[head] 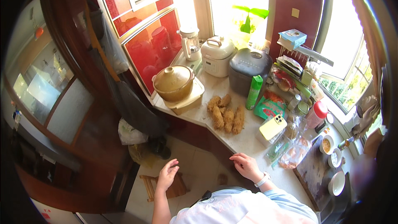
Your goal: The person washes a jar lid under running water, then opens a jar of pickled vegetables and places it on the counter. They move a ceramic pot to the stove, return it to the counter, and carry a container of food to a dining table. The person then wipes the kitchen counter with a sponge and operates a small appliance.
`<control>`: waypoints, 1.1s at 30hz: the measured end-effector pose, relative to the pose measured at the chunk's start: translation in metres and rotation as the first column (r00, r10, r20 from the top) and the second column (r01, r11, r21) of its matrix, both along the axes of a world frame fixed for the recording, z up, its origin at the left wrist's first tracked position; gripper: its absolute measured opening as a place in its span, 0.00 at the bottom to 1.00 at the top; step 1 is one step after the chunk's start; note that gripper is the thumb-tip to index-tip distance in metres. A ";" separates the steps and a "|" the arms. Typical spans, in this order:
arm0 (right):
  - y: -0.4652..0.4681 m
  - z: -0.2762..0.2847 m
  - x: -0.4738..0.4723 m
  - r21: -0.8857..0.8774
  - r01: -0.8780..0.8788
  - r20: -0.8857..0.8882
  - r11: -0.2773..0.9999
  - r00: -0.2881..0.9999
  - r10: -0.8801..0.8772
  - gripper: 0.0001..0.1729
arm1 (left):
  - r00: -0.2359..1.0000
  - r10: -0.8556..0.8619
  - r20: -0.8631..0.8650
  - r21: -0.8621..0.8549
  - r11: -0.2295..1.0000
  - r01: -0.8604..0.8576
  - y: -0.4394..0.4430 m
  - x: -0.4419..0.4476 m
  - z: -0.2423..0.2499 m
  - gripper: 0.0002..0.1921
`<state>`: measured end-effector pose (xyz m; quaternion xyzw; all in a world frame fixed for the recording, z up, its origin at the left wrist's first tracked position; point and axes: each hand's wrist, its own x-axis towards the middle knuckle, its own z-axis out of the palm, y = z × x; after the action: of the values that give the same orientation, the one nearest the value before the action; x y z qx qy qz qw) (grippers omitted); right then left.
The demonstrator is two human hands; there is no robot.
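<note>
My left hand (168,175) is in mid-air over the floor, its fingers loosely bent and nothing in them. Below it stands a small wooden stool (177,184). My right hand (246,165), with a white watch at the wrist, hovers by the front edge of the pale countertop (199,112). Its fingers curl slightly and hold nothing visible. Ahead of both hands, several hairy brown tubers (228,119) lie in a loose pile. To their right, a yellow phone (273,127) rests on a clear plastic box (264,140). A green spray can (254,92) stands behind them.
A lidded clay pot (174,84) sits at the counter's left end. Behind stand a blender (190,45), a white rice cooker (217,57) and a dark appliance (248,68). Plastic bags (295,152) and a cutting board (314,174) with several white bowls (336,184) occupy the right.
</note>
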<state>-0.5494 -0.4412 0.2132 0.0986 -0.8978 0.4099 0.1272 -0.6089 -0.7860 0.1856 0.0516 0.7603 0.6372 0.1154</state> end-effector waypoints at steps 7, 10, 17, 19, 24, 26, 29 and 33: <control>-0.002 0.034 -0.124 -0.072 -0.123 0.008 0.990 0.992 0.124 0.19 | 0.943 0.332 0.026 0.257 0.909 -0.328 0.005 -0.108 0.012 0.20; -0.012 0.048 -0.166 -0.166 -0.175 0.017 0.970 0.983 0.180 0.28 | 0.940 0.341 -0.026 0.375 0.875 -0.307 0.003 -0.154 0.027 0.22; -0.044 0.066 -0.254 -0.237 -0.165 -0.040 0.957 0.986 0.160 0.30 | 0.956 0.292 -0.021 0.623 0.752 -0.216 -0.007 -0.290 0.048 0.31; -0.057 0.066 -0.279 -0.303 -0.086 0.022 0.949 0.995 0.097 0.31 | 0.979 0.205 0.019 0.616 0.768 -0.173 -0.009 -0.331 0.050 0.35; -0.087 0.051 -0.333 -0.525 0.021 0.049 0.851 0.999 0.005 0.33 | 0.992 -0.123 0.025 0.687 0.723 0.073 -0.005 -0.402 0.046 0.34; -0.097 0.044 -0.343 -0.632 0.011 0.058 0.775 0.998 0.033 0.34 | 0.977 -0.213 0.029 0.682 0.718 0.136 0.001 -0.414 0.045 0.33; -0.110 0.038 -0.343 -0.657 0.086 0.089 0.749 0.995 -0.037 0.34 | 0.975 -0.212 -0.060 0.718 0.670 0.190 0.012 -0.416 0.042 0.33; -0.119 0.044 -0.341 -0.691 0.087 0.064 0.718 0.996 -0.059 0.36 | 0.980 -0.160 -0.114 0.610 0.768 0.197 0.016 -0.415 0.046 0.33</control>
<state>-0.8903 -0.5605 0.2571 0.0008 -0.6851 0.7120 0.1539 -1.0235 -0.7698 0.2321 0.1761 0.5043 0.8352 0.1309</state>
